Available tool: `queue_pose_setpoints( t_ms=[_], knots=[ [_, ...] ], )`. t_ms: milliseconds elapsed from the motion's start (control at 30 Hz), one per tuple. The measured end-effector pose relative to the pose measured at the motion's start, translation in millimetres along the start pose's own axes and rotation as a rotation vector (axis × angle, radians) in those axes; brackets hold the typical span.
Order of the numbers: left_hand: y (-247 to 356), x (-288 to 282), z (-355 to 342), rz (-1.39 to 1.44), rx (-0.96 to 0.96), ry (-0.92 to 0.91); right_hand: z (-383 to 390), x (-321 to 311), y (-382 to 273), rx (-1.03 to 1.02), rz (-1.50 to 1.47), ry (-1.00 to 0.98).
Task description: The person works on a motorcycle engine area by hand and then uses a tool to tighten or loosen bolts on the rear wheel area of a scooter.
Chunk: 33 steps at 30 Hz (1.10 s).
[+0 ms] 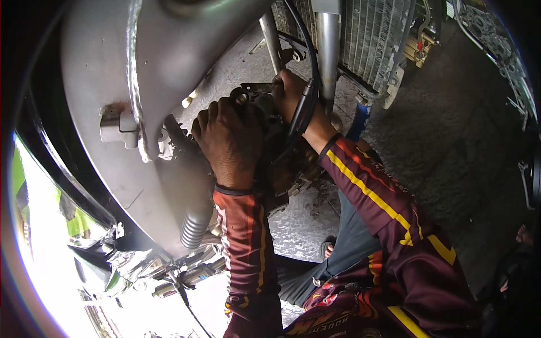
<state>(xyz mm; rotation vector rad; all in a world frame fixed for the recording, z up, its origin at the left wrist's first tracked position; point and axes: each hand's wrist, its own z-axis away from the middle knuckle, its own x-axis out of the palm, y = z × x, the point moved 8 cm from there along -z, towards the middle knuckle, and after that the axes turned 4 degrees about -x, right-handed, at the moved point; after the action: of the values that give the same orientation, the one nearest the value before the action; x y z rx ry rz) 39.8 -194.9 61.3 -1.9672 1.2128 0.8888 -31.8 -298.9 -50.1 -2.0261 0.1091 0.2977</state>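
Note:
My left hand [228, 138] has its fingers curled over a dark metal assembly [262, 104], beside the large grey frame or body panel [101, 67] with a silver weld line. My right hand [298, 101] is closed at the assembly's right, by the lower end of a thin silver tube [269, 36]; what its fingers hold is hidden. A black cable [307, 36] with a sleeved fitting hangs across that hand. A thicker silver tube [328, 50] stands just to the right. The underside of the dark assembly is in shadow.
A finned radiator [375, 39] is at the upper right, above the concrete floor [434, 129]. A corrugated tube [194, 231] and motorcycle parts [118, 259] lie lower left. Metal parts [501, 67] line the right edge. Another person's bare foot [522, 234] shows at far right.

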Motion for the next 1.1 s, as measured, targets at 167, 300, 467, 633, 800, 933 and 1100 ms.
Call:
queue_pose_setpoints(
  t_ms=[167, 300, 467, 633, 800, 933, 1100],
  knots=[
    [-3.4, 6.2, -2.7, 0.024, -0.018, -0.046, -7.0, 10.5, 8.7, 0.118, -0.276, -0.172],
    [-10.1, 8.4, 0.1, 0.068, -0.093, -0.097, -23.0, 23.4, 4.7, 0.057, -0.072, -0.261],
    [-8.2, 12.0, 1.7, 0.066, -0.075, -0.097, -21.6, 19.1, -2.4, -0.075, -0.006, -0.239],
    [-3.8, 11.8, 1.8, 0.076, -0.058, -0.088, -21.2, 22.0, 8.4, 0.043, 0.158, -0.244],
    [-13.3, 7.9, 0.5, 0.081, -0.111, -0.122, -15.2, 18.9, -7.1, 0.031, -0.048, -0.210],
    [-6.2, 13.6, 0.6, 0.114, -0.103, -0.116, -17.7, 17.7, 9.4, 0.038, -0.014, -0.169],
    [-8.5, 8.2, 0.3, 0.101, -0.086, -0.109, -13.3, 9.6, -12.0, -0.163, -0.073, -0.166]
  ],
)
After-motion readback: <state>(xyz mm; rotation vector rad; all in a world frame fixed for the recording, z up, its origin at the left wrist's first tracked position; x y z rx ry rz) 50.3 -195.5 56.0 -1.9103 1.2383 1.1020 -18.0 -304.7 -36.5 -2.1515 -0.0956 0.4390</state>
